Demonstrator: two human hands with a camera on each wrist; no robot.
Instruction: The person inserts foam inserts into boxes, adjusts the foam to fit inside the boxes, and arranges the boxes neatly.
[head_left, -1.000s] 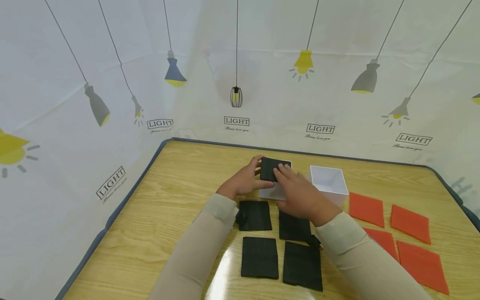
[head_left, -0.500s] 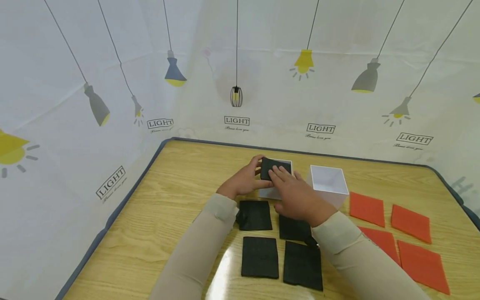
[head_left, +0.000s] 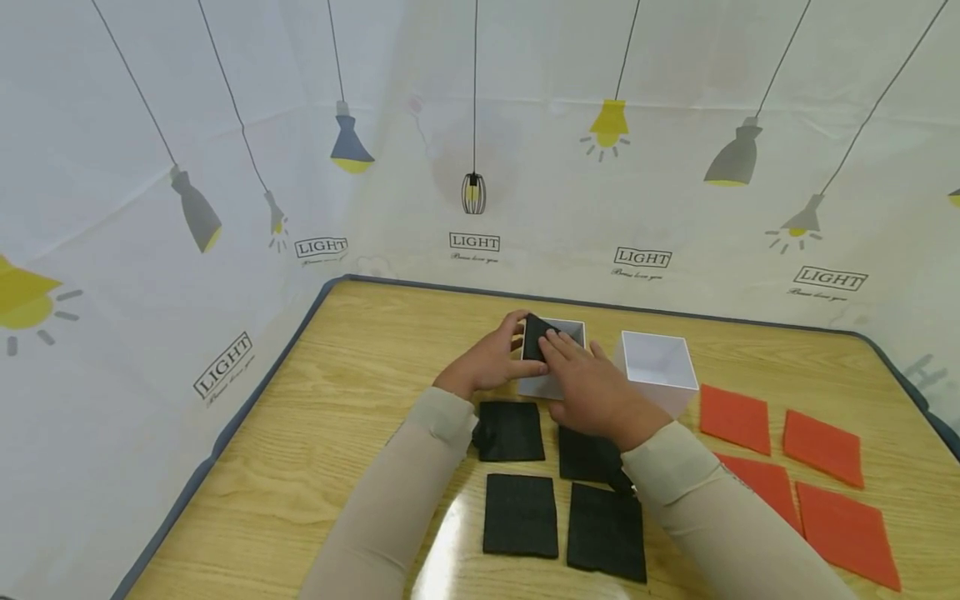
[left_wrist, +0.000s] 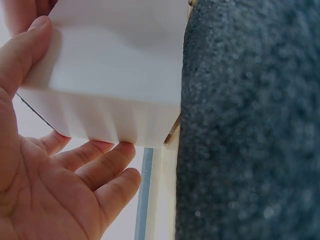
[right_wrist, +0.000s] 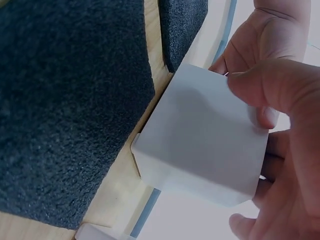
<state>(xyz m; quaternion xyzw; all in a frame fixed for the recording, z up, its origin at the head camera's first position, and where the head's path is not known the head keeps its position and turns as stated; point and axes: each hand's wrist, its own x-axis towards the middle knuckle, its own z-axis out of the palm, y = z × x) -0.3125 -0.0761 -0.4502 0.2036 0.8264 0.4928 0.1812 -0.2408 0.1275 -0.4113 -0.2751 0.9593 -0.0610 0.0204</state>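
My left hand grips the left side of a white open-topped box. In the left wrist view the thumb lies along one face of the box, and several fingertips touch another. A black foam-like square stands tilted inside the box at its left wall. My right hand rests over the near rim, its extended fingers pressing on that square. In the right wrist view its thumb overlaps the outer face of the box, and the fingertips are hidden. The square's lower part is out of sight.
A second white box stands to the right. Several black squares lie on the wooden table in front, and several orange-red squares lie to the right. A light curtain surrounds the table's far and left edges.
The black square has slid left and tilted into the box, so more of the box's opening shows. My right hand has shifted slightly left with it. My left hand keeps its hold.
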